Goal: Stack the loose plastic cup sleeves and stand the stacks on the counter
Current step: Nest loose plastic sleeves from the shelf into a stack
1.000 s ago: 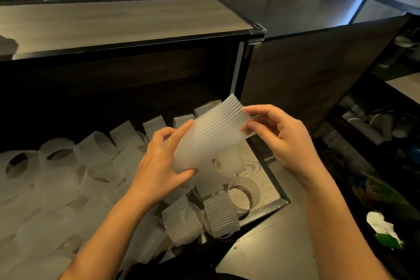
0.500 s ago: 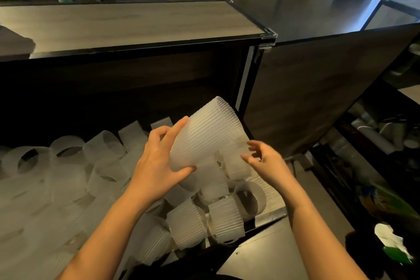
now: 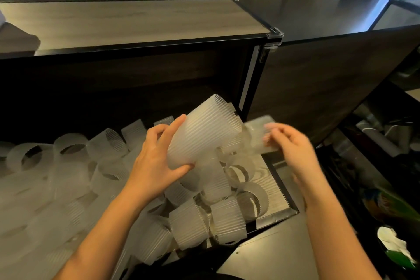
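My left hand (image 3: 156,161) grips a stack of ribbed translucent cup sleeves (image 3: 204,129), tilted with its wide end up and to the right. Beside that wide end, my right hand (image 3: 293,148) pinches a single loose sleeve (image 3: 259,134), blurred by motion. Below both hands several loose sleeves (image 3: 91,179) lie in a jumble on the low wood-grain shelf (image 3: 272,188). The wooden counter top (image 3: 136,22) runs across the view above the shelf.
A dark cabinet wall (image 3: 318,88) rises right of the shelf, with a metal corner bracket (image 3: 273,35) above it. Dim clutter and a green-and-white wrapper (image 3: 395,248) lie at the lower right. A dark counter (image 3: 318,13) stretches away at the back right.
My right hand dipped from the stack's wide end to the pile, took one loose sleeve and lifted it beside the stack. The left hand kept hold of the stack.
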Demonstrator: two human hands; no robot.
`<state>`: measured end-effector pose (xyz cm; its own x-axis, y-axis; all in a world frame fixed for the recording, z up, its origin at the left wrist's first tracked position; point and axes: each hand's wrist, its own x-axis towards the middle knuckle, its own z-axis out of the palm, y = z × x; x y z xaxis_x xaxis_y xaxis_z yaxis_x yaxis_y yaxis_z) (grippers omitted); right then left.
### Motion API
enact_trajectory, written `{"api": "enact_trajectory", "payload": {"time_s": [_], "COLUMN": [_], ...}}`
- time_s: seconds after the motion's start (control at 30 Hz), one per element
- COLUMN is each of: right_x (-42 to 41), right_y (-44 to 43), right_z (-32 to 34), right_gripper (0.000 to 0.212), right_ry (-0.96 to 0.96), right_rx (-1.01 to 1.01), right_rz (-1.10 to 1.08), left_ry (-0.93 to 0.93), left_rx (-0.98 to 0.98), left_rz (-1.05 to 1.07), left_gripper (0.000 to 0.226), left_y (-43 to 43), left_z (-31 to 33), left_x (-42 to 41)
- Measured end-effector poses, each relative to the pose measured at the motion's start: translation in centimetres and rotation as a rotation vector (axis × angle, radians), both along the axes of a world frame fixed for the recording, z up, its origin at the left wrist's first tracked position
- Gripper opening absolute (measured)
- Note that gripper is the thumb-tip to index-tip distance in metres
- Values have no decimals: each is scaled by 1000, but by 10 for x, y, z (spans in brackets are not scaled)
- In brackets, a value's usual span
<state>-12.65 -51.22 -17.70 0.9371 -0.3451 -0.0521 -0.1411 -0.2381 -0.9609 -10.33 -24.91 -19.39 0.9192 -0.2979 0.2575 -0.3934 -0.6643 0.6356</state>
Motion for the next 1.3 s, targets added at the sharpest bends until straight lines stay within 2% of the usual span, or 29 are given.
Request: {"api": "enact_trajectory", "payload": {"time_s": [0.13,0.27,0.4,0.53,0.73,0.8,0.87,0.9,0.97,1.07,1.17,1.3], "right_x": [-1,2,5,4,10,14,22,29,43,57,61,69], "right_y": [9,27,38,45,54,50,39,31,19,15,23,28], "right_z": [37,51,44,37,33,36,36,31,17,-15,-39,-50], "right_gripper": [22,22,23,20,22,25,24,23,28,40,42,38], "right_ry": [-355,-530,-533,-509,-444,-486,-527,-491,-259,119,213,256], "right_rx": [62,33,-131,-232,-375,-331,-232,-200,-247,-292,-238,-239], "right_rz": [-62,67,200,297,489,474,304,193,63,140,219,184], "left_ry": [2,-3,-20,-10,-17,-21,-16,-15,-10,-8,-26,-29], "left_rx": [12,22,19,12,-32,-49,-65,-72,-80,-79,-63,-65], "left_rz": [-3,-14,-18,29,8,24,50,61,81,102,122,146], "left_gripper": [98,99,102,97,102,100,102,104,107,107,108,107], "left_y": [-1,-3,-2,0,1,2,7,9,12,15,17,20], "left_z": [-2,-4,-3,-1,4,6,7,7,7,7,7,7], "left_x": [0,1,0,0,-1,-1,0,0,-1,-2,-3,-2]}}
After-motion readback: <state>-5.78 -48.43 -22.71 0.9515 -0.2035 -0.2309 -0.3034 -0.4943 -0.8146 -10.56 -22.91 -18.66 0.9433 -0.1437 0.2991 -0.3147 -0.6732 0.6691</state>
